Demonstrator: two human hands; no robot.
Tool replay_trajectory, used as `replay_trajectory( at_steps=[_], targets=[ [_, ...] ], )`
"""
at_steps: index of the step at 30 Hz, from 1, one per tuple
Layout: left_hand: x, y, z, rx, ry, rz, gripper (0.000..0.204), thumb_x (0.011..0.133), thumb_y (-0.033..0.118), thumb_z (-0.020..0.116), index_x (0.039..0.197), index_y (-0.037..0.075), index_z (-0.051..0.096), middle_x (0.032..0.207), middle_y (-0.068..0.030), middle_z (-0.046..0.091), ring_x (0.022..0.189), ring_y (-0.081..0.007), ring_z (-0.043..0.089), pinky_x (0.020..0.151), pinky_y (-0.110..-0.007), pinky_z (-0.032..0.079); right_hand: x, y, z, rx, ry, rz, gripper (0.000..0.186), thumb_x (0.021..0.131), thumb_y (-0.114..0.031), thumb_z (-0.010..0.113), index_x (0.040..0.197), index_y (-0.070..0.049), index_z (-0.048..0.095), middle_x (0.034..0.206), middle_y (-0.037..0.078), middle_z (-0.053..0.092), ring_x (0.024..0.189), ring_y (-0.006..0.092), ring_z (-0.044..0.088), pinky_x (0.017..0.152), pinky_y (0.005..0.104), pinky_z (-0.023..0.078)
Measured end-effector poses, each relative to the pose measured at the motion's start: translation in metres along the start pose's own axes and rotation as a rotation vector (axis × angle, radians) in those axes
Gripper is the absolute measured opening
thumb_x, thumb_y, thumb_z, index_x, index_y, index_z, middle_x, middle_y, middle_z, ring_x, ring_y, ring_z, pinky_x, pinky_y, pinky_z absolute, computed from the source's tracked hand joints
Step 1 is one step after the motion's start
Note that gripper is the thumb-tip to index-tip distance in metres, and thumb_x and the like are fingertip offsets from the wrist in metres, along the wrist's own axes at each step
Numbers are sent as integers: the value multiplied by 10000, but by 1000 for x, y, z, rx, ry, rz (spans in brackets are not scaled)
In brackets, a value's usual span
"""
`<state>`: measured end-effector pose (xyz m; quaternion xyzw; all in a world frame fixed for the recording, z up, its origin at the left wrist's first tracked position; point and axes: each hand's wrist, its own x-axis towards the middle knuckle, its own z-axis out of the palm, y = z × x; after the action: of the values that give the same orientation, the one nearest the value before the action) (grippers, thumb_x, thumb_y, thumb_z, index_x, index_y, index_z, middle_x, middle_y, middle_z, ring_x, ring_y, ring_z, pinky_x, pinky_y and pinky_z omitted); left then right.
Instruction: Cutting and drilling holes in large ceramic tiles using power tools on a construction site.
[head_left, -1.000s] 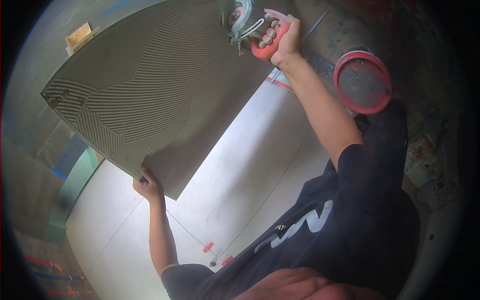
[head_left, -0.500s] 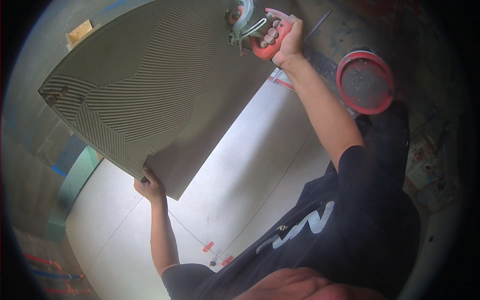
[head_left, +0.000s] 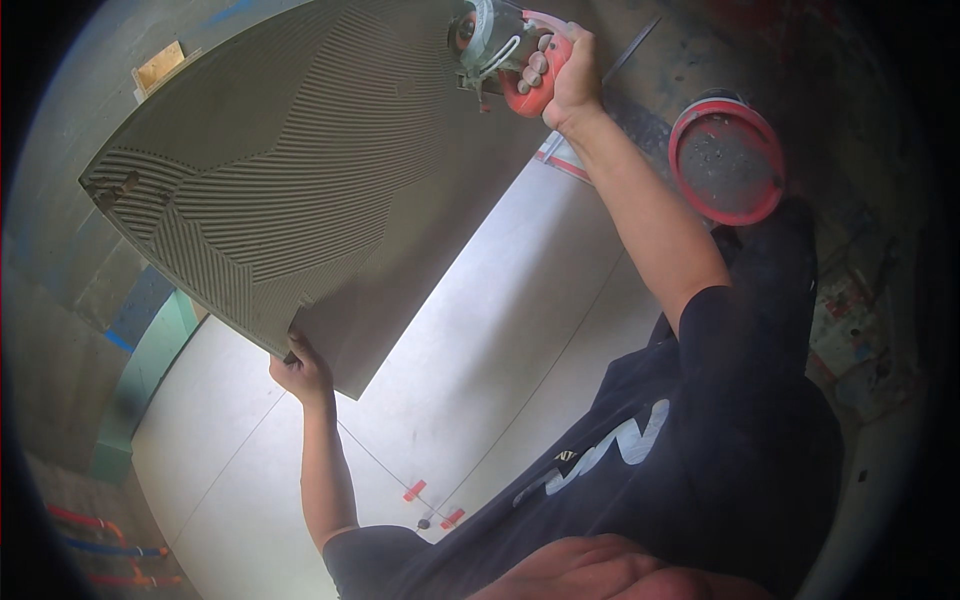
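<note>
A large tile lies with its mortar-coated back facing up, combed into ridges over its left and middle part. My left hand grips its near corner, thumb on top and fingers hidden beneath the edge. My right hand is closed around the red handle of a handheld circular saw, which has a round guard and a slotted metal bracket. The saw rests at the tile's far right part. Its blade cannot be made out.
Pale laid floor tiles spread below, with red levelling clips at a joint. A red-rimmed bucket stands at the right. Red and blue pipes run at the lower left. A greenish board edge and a small wooden piece lie at the left.
My right hand and the saw have shifted slightly left and up along the tile. My left hand keeps its grip on the corner.
</note>
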<state>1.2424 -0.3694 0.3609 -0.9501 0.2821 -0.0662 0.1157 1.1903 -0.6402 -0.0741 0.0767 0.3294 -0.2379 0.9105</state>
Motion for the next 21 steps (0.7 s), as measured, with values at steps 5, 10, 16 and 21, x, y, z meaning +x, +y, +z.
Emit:
replay_trajectory(
  at_steps=[5,10,16,21],
  targets=[
    [1,-4,-1,8,12,18,589,1058,499,560,973,-74,663,752,-110,671,682,-190,611,641,-314,477,-4,-5,-1,56,-19,11,479,987,-481,368,1162,-130,643,632,-18,428,559,119,430,546,322,409],
    [1,-5,-4,29,-38,-28,599,1057,509,558,969,-75,659,743,-104,658,674,-183,594,625,-314,467,-4,-9,0,142,32,99,440,952,-460,420,1109,-123,657,631,-14,408,539,124,414,537,323,418],
    [1,5,0,16,-3,23,615,1079,496,518,893,-77,643,706,-119,650,666,-195,572,623,-332,449,-4,-10,2,154,36,140,453,973,-478,389,1080,-125,651,632,-23,404,546,125,404,543,331,393],
    [2,6,0,26,3,27,617,1080,494,518,893,-80,643,712,-126,654,669,-199,579,625,-335,456,-3,-11,5,112,16,81,463,972,-478,392,1070,-116,663,617,-23,386,539,123,398,537,330,389]
  ],
)
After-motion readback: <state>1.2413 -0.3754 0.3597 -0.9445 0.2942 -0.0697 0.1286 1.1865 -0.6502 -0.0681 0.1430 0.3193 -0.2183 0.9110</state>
